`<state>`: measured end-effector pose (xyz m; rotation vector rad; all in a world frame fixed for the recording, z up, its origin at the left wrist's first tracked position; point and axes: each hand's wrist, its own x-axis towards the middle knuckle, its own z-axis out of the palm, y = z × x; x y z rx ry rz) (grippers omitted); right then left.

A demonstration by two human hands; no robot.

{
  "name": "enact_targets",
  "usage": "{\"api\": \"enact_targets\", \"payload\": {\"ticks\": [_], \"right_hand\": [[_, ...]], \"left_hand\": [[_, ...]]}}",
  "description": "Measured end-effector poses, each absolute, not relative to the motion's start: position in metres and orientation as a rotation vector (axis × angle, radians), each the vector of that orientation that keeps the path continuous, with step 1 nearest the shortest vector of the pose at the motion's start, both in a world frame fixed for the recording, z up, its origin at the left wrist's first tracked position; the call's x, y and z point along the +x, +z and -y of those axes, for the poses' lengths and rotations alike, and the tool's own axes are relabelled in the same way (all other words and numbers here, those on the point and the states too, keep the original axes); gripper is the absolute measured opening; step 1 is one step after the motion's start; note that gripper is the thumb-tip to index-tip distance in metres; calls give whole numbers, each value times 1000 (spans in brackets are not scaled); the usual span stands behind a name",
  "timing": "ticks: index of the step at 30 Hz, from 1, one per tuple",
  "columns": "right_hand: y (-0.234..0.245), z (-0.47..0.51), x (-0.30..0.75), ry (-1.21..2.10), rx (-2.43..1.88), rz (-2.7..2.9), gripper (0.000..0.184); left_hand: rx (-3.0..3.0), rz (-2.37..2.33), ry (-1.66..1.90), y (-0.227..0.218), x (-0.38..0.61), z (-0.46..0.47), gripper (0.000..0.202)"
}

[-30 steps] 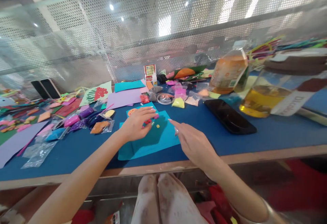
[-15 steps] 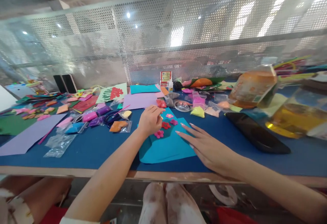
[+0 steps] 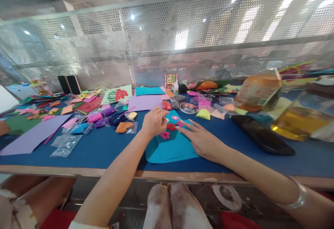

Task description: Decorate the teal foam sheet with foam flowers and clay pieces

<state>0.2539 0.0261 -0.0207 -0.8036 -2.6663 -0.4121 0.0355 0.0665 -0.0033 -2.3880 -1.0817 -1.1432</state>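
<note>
A turquoise paper sheet [image 3: 172, 149] lies on the blue table [image 3: 104, 149] near its front edge. Small red and pink clay flowers [image 3: 168, 130] sit on the sheet. My left hand [image 3: 154, 121] rests on the sheet's upper left part, fingers curled and pinched together at the flowers; what they hold, if anything, is too small to make out. My right hand [image 3: 202, 140] lies flat on the sheet's right side, fingers stretched out and spread toward the flowers.
Bags of coloured clay [image 3: 96, 119] and paper sheets [image 3: 33, 136] lie to the left. A black phone [image 3: 262, 139], an orange bottle [image 3: 258, 89] and a jar of yellow liquid [image 3: 297, 121] stand at the right. Another person's knee [image 3: 33, 194] shows at lower left. Perforated metal screen behind.
My left hand has pulled back a little and curled, uncovering the flowers. My right hand has come down flat on the sheet and slid nearer the flowers. The camera has shifted.
</note>
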Motion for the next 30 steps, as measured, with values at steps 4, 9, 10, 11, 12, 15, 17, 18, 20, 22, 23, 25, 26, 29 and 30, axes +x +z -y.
{"api": "enact_targets", "payload": {"ticks": [4, 9, 10, 11, 12, 15, 17, 18, 20, 22, 23, 25, 26, 29, 30], "right_hand": [[-24, -27, 254, -417, -786, 2540, 54], [-24, -27, 254, -350, -832, 2445, 46], [-25, -27, 254, -319, -866, 2451, 46], [-25, -27, 254, -285, -900, 2457, 45], [-26, -27, 254, -249, -929, 2463, 45], [-26, -28, 253, -150, -965, 2468, 47], [-26, -29, 253, -105, -974, 2475, 50], [-26, -30, 253, -89, -981, 2480, 51], [-25, -30, 252, -71, -993, 2492, 54], [-24, -29, 252, -67, -998, 2503, 56], [-24, -29, 252, -69, -1001, 2507, 57], [-24, -30, 253, -79, -1004, 2509, 56], [-25, -30, 253, -82, -1000, 2509, 55], [-26, -32, 254, -80, -1005, 2494, 52], [-27, -33, 254, -74, -1015, 2488, 51]], "left_hand": [[-2403, 1124, -1132, -3, 35, -66, 27], [-2425, 1145, -1099, -4, 34, -67, 21], [-2426, 1150, -1096, -5, 34, -67, 21], [-2429, 1155, -1087, -5, 34, -67, 21], [-2434, 1162, -1073, -5, 34, -68, 20], [-2462, 1185, -1015, -6, 35, -70, 19], [-2479, 1196, -984, -7, 35, -71, 18], [-2482, 1197, -980, -7, 35, -72, 18], [-2481, 1188, -994, -7, 34, -74, 18], [-2475, 1184, -1016, -6, 33, -74, 18], [-2471, 1187, -1021, -6, 33, -74, 18], [-2463, 1196, -1018, -5, 32, -73, 17], [-2459, 1202, -1015, -5, 32, -73, 17], [-2469, 1220, -999, -5, 33, -73, 17], [-2476, 1229, -988, -6, 33, -73, 17]]}}
